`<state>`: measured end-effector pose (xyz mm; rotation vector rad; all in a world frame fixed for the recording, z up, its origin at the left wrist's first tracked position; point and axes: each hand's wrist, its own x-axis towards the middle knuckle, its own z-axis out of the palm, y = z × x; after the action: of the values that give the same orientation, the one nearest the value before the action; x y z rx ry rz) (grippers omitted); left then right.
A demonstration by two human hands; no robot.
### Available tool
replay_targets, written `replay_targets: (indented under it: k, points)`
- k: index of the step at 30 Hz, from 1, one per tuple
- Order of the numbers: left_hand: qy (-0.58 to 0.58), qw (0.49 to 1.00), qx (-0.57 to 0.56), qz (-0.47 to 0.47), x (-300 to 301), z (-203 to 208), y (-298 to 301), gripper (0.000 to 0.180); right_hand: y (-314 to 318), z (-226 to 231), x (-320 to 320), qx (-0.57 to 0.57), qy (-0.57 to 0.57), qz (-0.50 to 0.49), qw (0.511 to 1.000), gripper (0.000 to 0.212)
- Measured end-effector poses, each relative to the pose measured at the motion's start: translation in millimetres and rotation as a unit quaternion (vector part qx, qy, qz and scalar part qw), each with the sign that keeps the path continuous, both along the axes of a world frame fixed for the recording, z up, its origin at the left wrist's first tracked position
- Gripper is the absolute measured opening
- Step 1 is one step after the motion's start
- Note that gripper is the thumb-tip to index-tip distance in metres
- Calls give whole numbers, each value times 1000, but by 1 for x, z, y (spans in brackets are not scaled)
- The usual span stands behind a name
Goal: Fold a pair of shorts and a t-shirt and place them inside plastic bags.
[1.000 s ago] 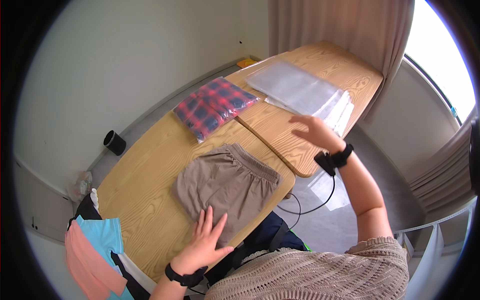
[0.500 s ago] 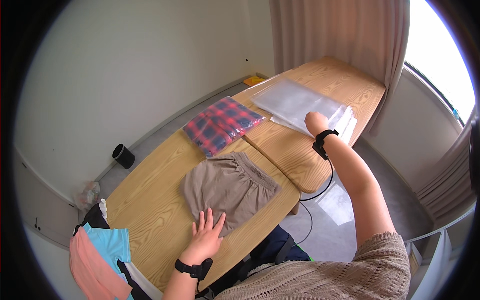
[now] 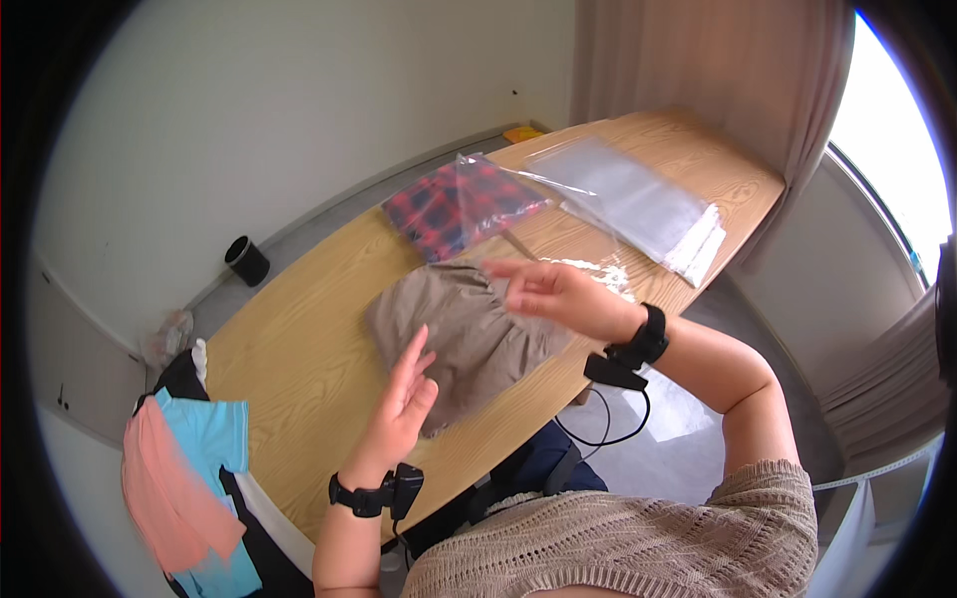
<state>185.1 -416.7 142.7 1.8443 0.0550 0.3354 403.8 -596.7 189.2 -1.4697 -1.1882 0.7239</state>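
In the head view, the right hand hangs over the near edge of the table, its fingers pointing toward the person's left, and it appears to pinch one clear bag between thumb and fingertips; the film is so thin and glary that where the pinch sits on it is hard to tell. The bag rises from that hand up and away toward the far wall, its long axis running from the fingers toward the plaid cloth, part of which shows through it. Directly below and to the left of the right hand lies the folded brown shorts, flat on the table, with their gathered waistband at the far end and their long axis running from there back toward the person. The left hand is raised just over the near corner of the shorts, palm turned inward, fingers straight and loosely together, holding nothing; whether it touches the fabric cannot be told. So the shorts lie between the two hands, the left nearer their near end, the right with the bag nearer their waistband end. A stack of more bags lies well apart on the far right of the table, beyond the right hand.
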Motion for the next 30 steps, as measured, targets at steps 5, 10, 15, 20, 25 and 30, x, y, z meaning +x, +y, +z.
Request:
replay_targets:
  k: [5,10,15,20,25,30]
  points:
    - [-44,998,-4,33,-18,9,12,46,32,-17,-78,15,-23,208,978,9]
    - [72,971,-93,207,-63,-8,29,45,56,-16,-99,0,-61,304,951,23]
    - [50,927,-125,351,-150,-9,50,45,101,4,-24,-62,-245,59,966,31]
    - [10,881,-198,429,-225,-34,67,45,136,-67,89,-182,-406,-12,895,65]
    - [33,858,-203,471,-251,-35,61,47,150,-75,91,-310,-347,41,884,83]
    - [66,859,-202,465,-256,-45,67,47,135,-71,82,-394,-366,66,840,96]
